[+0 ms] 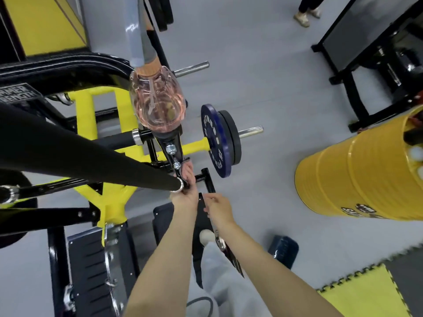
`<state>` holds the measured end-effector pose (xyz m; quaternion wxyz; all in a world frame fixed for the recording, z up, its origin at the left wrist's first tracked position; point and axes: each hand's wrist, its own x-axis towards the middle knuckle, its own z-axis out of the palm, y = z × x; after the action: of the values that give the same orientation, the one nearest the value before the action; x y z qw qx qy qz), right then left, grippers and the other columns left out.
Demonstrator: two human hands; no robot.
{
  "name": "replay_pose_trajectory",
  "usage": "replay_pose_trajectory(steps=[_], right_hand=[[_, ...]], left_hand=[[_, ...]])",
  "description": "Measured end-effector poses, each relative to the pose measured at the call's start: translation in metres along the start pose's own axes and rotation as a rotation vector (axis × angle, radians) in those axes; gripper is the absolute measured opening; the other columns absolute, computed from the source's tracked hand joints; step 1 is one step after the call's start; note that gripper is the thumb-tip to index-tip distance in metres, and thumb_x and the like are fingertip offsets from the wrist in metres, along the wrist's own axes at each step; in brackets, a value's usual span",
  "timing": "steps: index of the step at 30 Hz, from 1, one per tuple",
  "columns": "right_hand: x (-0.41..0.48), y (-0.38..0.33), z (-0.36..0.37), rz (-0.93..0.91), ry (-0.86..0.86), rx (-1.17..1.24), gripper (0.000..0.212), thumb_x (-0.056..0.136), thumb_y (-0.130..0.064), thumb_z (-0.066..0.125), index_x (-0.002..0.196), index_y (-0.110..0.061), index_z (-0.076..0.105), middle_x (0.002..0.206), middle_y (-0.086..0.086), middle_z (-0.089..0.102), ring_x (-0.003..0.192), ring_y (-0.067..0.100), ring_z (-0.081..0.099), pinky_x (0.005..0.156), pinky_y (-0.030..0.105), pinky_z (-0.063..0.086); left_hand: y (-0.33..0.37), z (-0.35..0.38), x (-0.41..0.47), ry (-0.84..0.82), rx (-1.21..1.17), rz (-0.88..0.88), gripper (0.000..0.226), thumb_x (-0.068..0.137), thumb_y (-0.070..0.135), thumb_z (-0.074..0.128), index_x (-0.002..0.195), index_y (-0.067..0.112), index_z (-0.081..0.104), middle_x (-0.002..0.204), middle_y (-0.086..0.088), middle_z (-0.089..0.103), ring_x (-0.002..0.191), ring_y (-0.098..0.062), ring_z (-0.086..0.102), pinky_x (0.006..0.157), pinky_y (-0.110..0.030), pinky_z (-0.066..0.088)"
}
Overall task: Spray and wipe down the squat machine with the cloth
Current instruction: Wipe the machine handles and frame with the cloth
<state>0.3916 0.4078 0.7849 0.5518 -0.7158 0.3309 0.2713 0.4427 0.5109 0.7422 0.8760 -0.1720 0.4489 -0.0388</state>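
The yellow and black squat machine (84, 115) fills the left half of the view. My left hand (186, 179) grips a grey patterned cloth (185, 161) and presses it against a black upright bar of the machine, just below two bolts. My right hand (217, 208) sits just to its right, fingers curled over the edge of a black bracket (202, 216). A clear pink spray bottle (155, 101) shows close to the camera at top centre, its base towards me; neither hand holds it.
A blue weight plate (215, 140) with a black one behind it sits on the machine's sleeve. A yellow barrel (357, 175) stands at right and a black rack (370, 53) at upper right. Someone's feet (306, 17) show at the top. Foam mats (366, 296) lie lower right.
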Motion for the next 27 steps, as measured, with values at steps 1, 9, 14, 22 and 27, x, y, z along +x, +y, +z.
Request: replay_pose_trajectory(steps=[1, 9, 14, 22, 27], right_hand=[[-0.002, 0.003, -0.005, -0.008, -0.005, -0.015, 0.029, 0.093, -0.008, 0.044, 0.114, -0.012, 0.063, 0.103, 0.006, 0.063, 0.088, 0.024, 0.062, 0.077, 0.031, 0.048], [-0.009, -0.003, -0.018, -0.063, -0.035, -0.155, 0.031, 0.091, -0.007, 0.044, 0.113, -0.006, 0.066, 0.094, 0.005, 0.058, 0.100, 0.030, 0.061, 0.095, 0.042, 0.049], [-0.014, -0.017, -0.012, -0.105, -0.087, -0.143, 0.029, 0.091, -0.007, 0.042, 0.112, -0.007, 0.063, 0.097, 0.003, 0.058, 0.095, 0.026, 0.060, 0.087, 0.038, 0.049], [-0.017, -0.020, 0.006, -0.117, -0.132, -0.142, 0.035, 0.089, -0.005, 0.043, 0.121, -0.014, 0.054, 0.098, 0.006, 0.055, 0.086, 0.027, 0.057, 0.061, 0.029, 0.043], [-0.019, -0.023, 0.011, -0.164, -0.146, -0.170, 0.044, 0.089, -0.004, 0.040, 0.130, -0.015, 0.049, 0.112, 0.006, 0.057, 0.094, 0.025, 0.057, 0.078, 0.033, 0.048]], left_hand=[[-0.006, -0.005, -0.003, -0.015, -0.092, 0.003, 0.037, 0.096, 0.011, 0.045, 0.124, -0.012, 0.052, 0.099, -0.033, 0.064, 0.086, -0.029, 0.066, 0.063, -0.033, 0.059], [-0.022, -0.004, -0.028, 0.099, -0.216, 0.144, 0.036, 0.103, 0.011, 0.030, 0.125, -0.006, 0.052, 0.112, -0.026, 0.062, 0.087, -0.042, 0.063, 0.083, -0.039, 0.057], [-0.022, -0.012, -0.072, 0.044, 0.178, 0.188, 0.039, 0.102, 0.003, 0.017, 0.126, -0.003, 0.047, 0.134, -0.038, 0.042, 0.126, -0.054, 0.040, 0.089, -0.060, 0.047], [0.010, 0.002, -0.130, -0.103, 0.925, 0.438, 0.040, 0.096, -0.011, 0.023, 0.120, 0.001, 0.053, 0.123, -0.026, 0.059, 0.108, -0.046, 0.060, 0.090, -0.050, 0.052], [0.015, -0.003, -0.124, 0.016, 1.116, 0.684, 0.045, 0.094, -0.012, 0.025, 0.129, 0.003, 0.050, 0.123, -0.014, 0.061, 0.099, -0.028, 0.066, 0.075, -0.041, 0.060]])
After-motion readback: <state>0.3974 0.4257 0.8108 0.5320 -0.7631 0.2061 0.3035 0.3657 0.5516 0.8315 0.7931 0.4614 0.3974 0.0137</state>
